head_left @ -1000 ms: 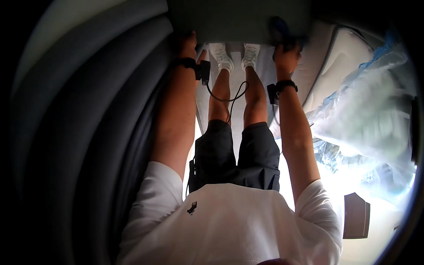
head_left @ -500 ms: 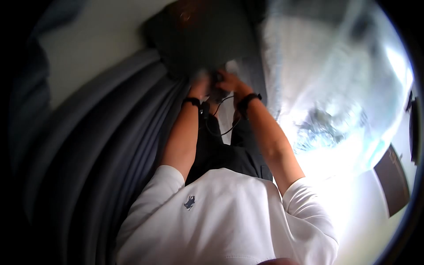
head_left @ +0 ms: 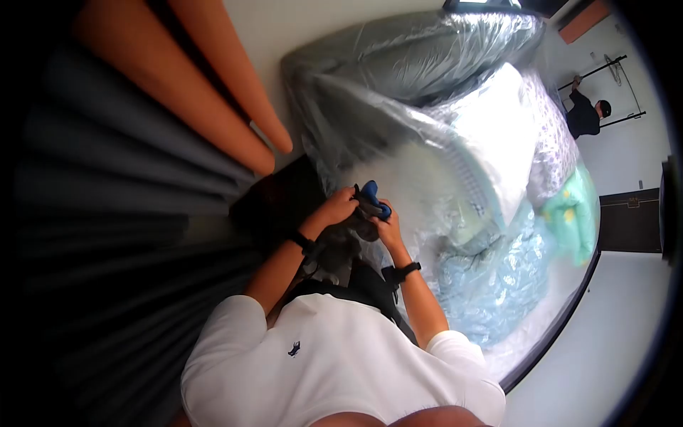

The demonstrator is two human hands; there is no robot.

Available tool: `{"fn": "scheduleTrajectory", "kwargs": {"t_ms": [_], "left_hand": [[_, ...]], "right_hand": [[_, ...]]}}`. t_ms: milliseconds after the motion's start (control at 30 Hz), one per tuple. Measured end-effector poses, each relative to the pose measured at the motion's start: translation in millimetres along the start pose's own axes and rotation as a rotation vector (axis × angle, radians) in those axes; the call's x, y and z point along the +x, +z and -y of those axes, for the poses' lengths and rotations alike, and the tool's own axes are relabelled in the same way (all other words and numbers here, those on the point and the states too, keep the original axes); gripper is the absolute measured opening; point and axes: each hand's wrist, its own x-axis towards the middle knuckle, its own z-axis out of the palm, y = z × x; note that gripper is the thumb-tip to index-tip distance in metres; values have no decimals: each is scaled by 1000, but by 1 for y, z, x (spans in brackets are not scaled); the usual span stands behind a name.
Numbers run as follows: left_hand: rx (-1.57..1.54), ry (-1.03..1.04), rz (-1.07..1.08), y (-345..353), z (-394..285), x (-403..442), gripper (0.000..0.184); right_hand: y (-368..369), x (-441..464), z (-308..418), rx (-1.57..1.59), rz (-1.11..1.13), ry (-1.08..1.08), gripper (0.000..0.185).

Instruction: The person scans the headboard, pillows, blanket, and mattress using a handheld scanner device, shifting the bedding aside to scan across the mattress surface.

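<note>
My left hand (head_left: 342, 206) and my right hand (head_left: 388, 229) meet in front of my body. Between them is a small dark-grey and blue item (head_left: 369, 199) that looks soft and folded, its exact kind unclear. The fingers of both hands are closed on its edges, left hand on the left side and right hand on the lower right. Black bands circle both wrists. Just beyond the item lies clear plastic sheeting (head_left: 398, 167).
A bed to the right bears plastic-wrapped bedding, including a light-blue bundle (head_left: 491, 285) and a green quilt (head_left: 573, 213). Grey curtains (head_left: 135, 135) and an orange curtain (head_left: 206, 78) hang left. Far right, a person in black (head_left: 585, 114) stands by a black rack (head_left: 622, 121).
My view has swung up and right, bringing the bed, orange curtain and other person into sight. My hands have risen from low near my feet, and the blue item now shows between them.
</note>
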Motion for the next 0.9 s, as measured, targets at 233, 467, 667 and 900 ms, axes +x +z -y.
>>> {"fn": "scheduleTrajectory", "kwargs": {"t_ms": [233, 467, 667, 900], "left_hand": [[418, 694, -544, -82, -194, 79, 16], [1039, 774, -744, -166, -192, 223, 45], [1319, 408, -526, -185, -180, 215, 76], [1386, 482, -527, -196, -162, 228, 93]], "right_hand": [[-113, 48, 150, 107, -233, -402, 47], [-132, 171, 237, -76, -323, -700, 50], [-44, 267, 219, -317, -145, -703, 59], [-68, 327, 181, -684, -218, -658, 49]]}}
